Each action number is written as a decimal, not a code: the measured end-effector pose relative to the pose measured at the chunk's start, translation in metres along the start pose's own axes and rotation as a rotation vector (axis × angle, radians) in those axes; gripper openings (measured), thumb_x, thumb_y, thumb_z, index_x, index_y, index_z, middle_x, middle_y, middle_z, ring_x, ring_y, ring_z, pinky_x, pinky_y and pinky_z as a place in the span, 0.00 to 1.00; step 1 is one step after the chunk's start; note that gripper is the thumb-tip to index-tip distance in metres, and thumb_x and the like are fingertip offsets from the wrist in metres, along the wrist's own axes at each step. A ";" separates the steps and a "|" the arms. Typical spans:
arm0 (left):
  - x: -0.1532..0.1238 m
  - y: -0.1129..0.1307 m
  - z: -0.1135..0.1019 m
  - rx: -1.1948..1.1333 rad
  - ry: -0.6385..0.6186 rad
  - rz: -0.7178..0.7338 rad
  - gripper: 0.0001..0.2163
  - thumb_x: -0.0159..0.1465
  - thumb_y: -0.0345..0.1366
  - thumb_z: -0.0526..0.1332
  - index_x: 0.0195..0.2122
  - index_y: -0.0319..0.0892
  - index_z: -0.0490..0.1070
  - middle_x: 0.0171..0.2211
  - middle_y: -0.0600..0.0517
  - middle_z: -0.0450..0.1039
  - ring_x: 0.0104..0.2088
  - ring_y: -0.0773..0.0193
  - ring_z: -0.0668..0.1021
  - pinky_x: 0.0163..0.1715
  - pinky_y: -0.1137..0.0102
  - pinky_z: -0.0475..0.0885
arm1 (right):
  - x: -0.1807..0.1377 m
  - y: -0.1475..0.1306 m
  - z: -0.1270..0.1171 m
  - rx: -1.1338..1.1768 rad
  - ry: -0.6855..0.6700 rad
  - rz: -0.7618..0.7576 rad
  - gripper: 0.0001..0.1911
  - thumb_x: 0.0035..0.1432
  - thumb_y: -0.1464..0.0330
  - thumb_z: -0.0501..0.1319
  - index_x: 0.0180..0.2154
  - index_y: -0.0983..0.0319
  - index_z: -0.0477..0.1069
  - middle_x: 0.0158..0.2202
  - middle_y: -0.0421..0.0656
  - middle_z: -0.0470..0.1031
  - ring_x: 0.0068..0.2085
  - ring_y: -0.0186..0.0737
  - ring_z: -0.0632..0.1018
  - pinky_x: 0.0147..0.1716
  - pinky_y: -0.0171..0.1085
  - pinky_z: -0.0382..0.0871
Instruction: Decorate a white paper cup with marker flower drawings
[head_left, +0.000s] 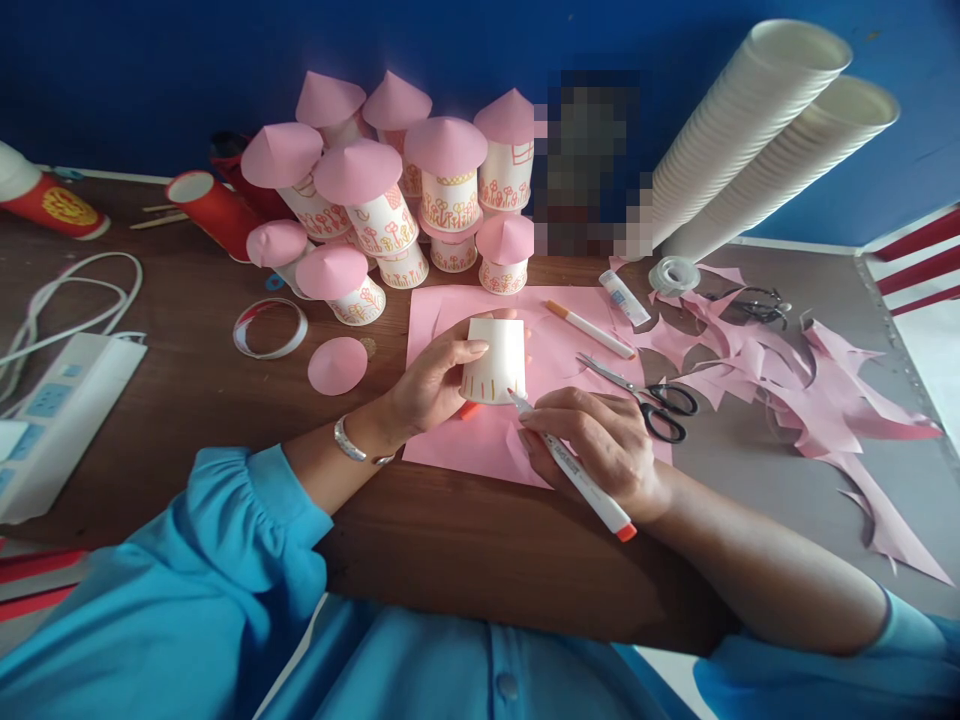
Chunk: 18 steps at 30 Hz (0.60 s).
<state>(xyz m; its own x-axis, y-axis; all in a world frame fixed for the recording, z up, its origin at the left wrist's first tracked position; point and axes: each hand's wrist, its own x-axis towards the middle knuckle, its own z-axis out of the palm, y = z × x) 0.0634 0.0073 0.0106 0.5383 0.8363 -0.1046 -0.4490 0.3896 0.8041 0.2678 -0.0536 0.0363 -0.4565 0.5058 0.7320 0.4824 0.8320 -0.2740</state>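
Note:
My left hand (435,375) grips a white paper cup (496,350), turned upside down with its wide rim toward me. Short orange and brown strokes run along that rim. In my right hand (600,440) is a white marker pen (577,475) with an orange-red end, its tip at the cup near the rim. Under both hands lies a sheet of pink paper (442,440). An orange cap (469,410) shows just below the cup. Beyond my right hand lie a second marker (592,330) and black-handled scissors (645,395).
Decorated cups with pink cone roofs (360,190) stand at the back. Two tall stacks of paper cups (739,130) lean at the right, above pink paper scraps (787,380), a tape roll (675,275) and a glue stick (625,298). A power strip (67,420) lies left, near a pink disc (337,366).

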 end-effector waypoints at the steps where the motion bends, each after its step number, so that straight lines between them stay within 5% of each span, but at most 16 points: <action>1: 0.000 0.000 0.000 0.004 -0.001 0.000 0.31 0.63 0.41 0.64 0.69 0.44 0.67 0.54 0.41 0.82 0.40 0.54 0.85 0.29 0.69 0.76 | 0.000 0.000 0.000 -0.001 -0.001 -0.001 0.09 0.66 0.78 0.64 0.44 0.60 0.70 0.30 0.38 0.78 0.28 0.34 0.80 0.26 0.33 0.75; 7: -0.001 0.002 0.002 0.052 0.010 -0.021 0.33 0.62 0.42 0.64 0.70 0.45 0.66 0.56 0.41 0.80 0.40 0.54 0.85 0.19 0.74 0.66 | -0.002 0.000 0.002 -0.004 -0.009 0.016 0.09 0.67 0.77 0.64 0.45 0.59 0.69 0.31 0.37 0.78 0.28 0.34 0.80 0.27 0.33 0.74; 14: 0.000 0.000 -0.001 -0.009 0.007 -0.012 0.33 0.63 0.41 0.64 0.70 0.43 0.66 0.56 0.40 0.81 0.40 0.54 0.85 0.30 0.67 0.77 | -0.003 -0.003 0.002 0.045 -0.031 0.012 0.11 0.63 0.80 0.64 0.42 0.61 0.69 0.29 0.37 0.76 0.27 0.33 0.78 0.25 0.33 0.72; 18: -0.001 -0.003 -0.004 0.005 0.001 0.004 0.33 0.63 0.44 0.64 0.70 0.43 0.65 0.57 0.39 0.80 0.38 0.56 0.84 0.26 0.69 0.74 | -0.005 -0.004 0.004 0.037 -0.035 0.023 0.10 0.65 0.79 0.63 0.43 0.59 0.69 0.30 0.37 0.77 0.28 0.33 0.79 0.26 0.32 0.73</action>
<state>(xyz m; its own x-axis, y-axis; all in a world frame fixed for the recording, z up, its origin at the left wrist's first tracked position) 0.0617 0.0071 0.0065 0.5362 0.8379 -0.1021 -0.4476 0.3848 0.8072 0.2654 -0.0581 0.0313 -0.4722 0.5320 0.7029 0.4656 0.8275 -0.3136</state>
